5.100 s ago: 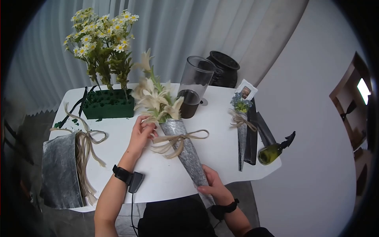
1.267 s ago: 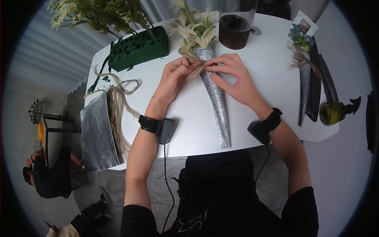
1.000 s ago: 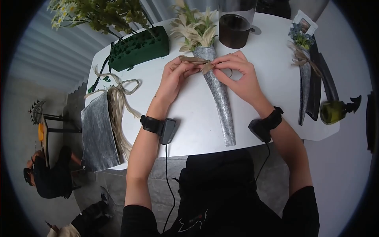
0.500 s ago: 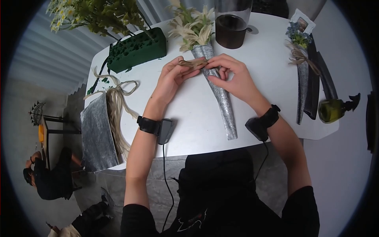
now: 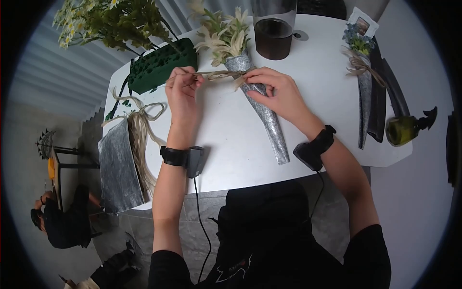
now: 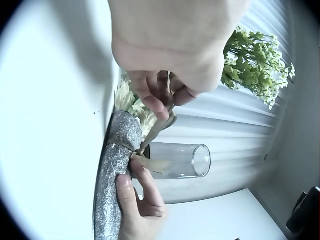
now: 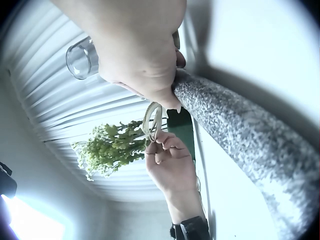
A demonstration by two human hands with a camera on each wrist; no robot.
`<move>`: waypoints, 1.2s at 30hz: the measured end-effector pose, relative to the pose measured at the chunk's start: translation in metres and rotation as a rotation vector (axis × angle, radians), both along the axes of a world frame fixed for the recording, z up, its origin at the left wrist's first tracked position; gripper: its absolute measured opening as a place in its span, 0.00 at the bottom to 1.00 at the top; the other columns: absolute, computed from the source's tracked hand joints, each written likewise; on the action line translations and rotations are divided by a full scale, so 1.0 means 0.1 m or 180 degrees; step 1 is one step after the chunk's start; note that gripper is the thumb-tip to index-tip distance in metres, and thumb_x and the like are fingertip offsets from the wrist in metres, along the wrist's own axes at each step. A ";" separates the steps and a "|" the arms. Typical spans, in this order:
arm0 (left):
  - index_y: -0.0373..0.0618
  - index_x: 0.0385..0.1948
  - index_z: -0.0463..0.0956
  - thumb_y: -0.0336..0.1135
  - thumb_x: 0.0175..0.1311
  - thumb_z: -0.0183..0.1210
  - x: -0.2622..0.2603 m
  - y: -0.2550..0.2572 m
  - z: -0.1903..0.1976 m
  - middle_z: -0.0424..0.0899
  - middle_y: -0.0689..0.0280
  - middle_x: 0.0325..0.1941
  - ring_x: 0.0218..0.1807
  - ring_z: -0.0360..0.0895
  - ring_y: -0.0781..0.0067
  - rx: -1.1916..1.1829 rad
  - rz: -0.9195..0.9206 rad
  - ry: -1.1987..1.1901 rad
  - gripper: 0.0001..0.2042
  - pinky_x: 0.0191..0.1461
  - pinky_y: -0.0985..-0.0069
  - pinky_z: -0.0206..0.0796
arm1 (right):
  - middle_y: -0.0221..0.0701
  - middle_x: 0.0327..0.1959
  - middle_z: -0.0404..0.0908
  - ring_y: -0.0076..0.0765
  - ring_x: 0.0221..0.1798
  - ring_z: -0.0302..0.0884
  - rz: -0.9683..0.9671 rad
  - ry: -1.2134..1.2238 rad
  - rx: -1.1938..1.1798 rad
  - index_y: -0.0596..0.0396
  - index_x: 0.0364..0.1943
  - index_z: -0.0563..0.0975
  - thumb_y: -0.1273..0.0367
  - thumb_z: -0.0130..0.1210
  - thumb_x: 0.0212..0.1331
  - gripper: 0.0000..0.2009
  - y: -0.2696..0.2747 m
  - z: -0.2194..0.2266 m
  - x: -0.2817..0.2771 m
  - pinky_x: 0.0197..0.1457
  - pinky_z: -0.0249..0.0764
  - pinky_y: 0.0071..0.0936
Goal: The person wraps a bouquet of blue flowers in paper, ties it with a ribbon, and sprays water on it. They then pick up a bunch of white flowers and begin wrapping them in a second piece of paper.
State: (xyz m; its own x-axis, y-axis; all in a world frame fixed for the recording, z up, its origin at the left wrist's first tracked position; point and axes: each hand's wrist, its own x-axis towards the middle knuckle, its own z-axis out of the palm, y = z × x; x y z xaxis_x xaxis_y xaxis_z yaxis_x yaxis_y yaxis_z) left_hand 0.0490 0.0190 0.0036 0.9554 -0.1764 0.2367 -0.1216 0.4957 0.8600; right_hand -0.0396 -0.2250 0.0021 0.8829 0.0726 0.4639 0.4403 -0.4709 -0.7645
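A silver-grey wrapped cone [image 5: 270,123] lies on the white table with cream artificial lilies [image 5: 224,42] at its wide end. A tan raffia ribbon [image 5: 217,75] is tied round it just below the flowers. My left hand [image 5: 184,98], left of the cone, pinches one end of the ribbon, drawn out taut to the left. At the knot my right hand [image 5: 281,91] pinches the ribbon, with its thumb along the cone, as the left wrist view shows. A ribbon loop [image 7: 151,121] stretches between both hands in the right wrist view.
Behind stand a green foam block [image 5: 163,65] with daisies and a glass vase [image 5: 274,41] of dark contents. Grey wrapping with raffia [image 5: 118,166] lies at left. On the right are a small blue-flowered cone [image 5: 364,103], a picture frame [image 5: 364,23] and a green spray bottle [image 5: 402,131].
Both hands have moved from the cone's foot and flowers to the ribbon. In the last half second my left hand has pulled the ribbon end leftward, while the right stays at the knot.
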 end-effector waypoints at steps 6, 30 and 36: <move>0.44 0.26 0.68 0.29 0.67 0.49 0.11 0.25 0.01 0.83 0.54 0.45 0.41 0.81 0.65 -0.0279 0.1221 -0.0160 0.07 0.45 0.76 0.72 | 0.24 0.48 0.86 0.21 0.21 0.68 0.0027 0.0035 0.0038 0.57 0.43 0.85 0.70 0.67 0.54 0.12 -0.01 -0.02 0.01 0.27 0.67 0.19; 0.39 0.45 0.76 0.24 0.64 0.66 -0.25 -0.32 -0.18 0.80 0.74 0.28 0.30 0.73 0.89 0.1648 -0.0523 -0.0608 0.11 0.33 0.87 0.64 | 0.30 0.50 0.84 0.15 0.25 0.65 0.0203 -0.0126 0.0215 0.58 0.47 0.85 0.76 0.65 0.56 0.13 0.02 0.04 -0.03 0.31 0.66 0.15; 0.40 0.38 0.77 0.31 0.59 0.71 -0.31 -0.44 -0.24 0.80 0.73 0.27 0.30 0.72 0.89 0.2053 -0.0273 -0.0697 0.12 0.34 0.86 0.65 | 0.32 0.51 0.84 0.16 0.29 0.69 0.0474 -0.0170 0.0331 0.59 0.49 0.84 0.75 0.62 0.62 0.12 0.04 0.04 -0.03 0.34 0.69 0.15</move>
